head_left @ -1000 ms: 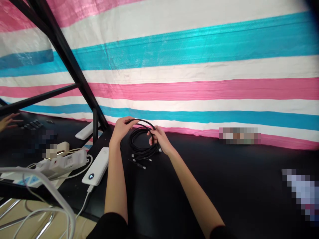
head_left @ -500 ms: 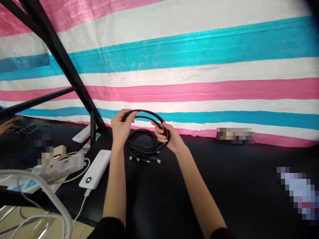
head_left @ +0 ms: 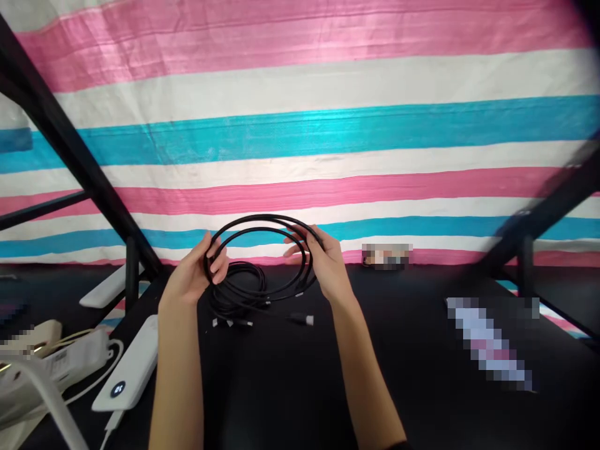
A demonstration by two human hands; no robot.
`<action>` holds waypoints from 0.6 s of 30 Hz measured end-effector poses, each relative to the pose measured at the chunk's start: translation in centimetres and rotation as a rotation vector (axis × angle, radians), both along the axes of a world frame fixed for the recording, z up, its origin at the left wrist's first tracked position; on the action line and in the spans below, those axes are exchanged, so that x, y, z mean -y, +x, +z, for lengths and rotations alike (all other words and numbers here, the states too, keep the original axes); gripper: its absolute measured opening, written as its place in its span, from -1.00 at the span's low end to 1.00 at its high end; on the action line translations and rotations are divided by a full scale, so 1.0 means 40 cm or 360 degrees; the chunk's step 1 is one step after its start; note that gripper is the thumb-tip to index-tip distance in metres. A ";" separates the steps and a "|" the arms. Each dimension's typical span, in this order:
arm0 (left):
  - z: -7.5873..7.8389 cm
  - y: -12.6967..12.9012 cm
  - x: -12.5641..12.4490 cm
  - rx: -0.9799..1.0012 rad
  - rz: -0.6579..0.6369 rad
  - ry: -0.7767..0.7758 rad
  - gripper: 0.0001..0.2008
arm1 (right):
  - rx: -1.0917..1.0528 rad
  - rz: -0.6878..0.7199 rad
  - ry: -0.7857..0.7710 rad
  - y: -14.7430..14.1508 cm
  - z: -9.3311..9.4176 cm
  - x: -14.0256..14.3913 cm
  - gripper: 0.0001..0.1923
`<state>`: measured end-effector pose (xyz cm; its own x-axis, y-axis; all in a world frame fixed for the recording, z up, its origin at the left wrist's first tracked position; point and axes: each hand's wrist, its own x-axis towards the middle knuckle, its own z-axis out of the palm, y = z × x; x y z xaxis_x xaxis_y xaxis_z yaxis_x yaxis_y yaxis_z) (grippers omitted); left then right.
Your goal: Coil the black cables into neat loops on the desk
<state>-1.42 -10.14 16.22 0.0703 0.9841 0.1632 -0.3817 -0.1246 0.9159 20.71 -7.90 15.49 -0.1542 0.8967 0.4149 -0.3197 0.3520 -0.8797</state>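
Observation:
A black cable [head_left: 262, 223] stands in a raised loop between my two hands, above the black table [head_left: 290, 381]. My left hand [head_left: 199, 275] grips the loop's left side. My right hand [head_left: 323, 259] holds the right side, fingers curled over it. Below the loop, more black cable coils [head_left: 239, 290] lie on the table, with several silver-tipped plugs [head_left: 307, 320] spread out in front.
A white power bank [head_left: 129, 372] with a lit display lies at the left, a white lead running from it. Further left sit a white power strip [head_left: 56, 369] and another white bar [head_left: 105, 287]. Black frame bars [head_left: 70, 147] slant on both sides. A striped tarp [head_left: 328, 125] hangs behind.
The loop has been lifted higher and spread wider between my hands. The view has swung right and up, so the power bank and strip sit further left.

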 end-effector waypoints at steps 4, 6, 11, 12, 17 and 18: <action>0.001 -0.006 -0.003 -0.0092 0.0146 -0.0155 -0.60 | 0.0181 -0.0030 -0.0026 0.038 0.015 0.012 -0.68; 0.003 -0.009 -0.004 -0.0150 0.0287 -0.0199 -0.62 | 0.0200 0.0014 -0.0069 0.058 0.023 0.017 -0.67; 0.018 -0.035 0.003 0.0106 0.0649 -0.0028 -0.72 | -0.0037 0.0164 -0.0248 0.142 0.038 0.021 -0.60; 0.021 -0.042 0.007 0.0180 0.0653 0.0008 -0.72 | -0.0099 0.0128 -0.0290 0.165 0.038 0.018 -0.59; 0.030 -0.071 0.028 0.0579 0.0304 0.0128 -0.66 | -0.0505 0.0021 -0.0478 0.275 0.022 -0.027 -0.68; 0.030 -0.075 0.032 0.0643 0.0236 0.0149 -0.65 | -0.0585 0.0082 -0.0509 0.291 0.016 -0.038 -0.68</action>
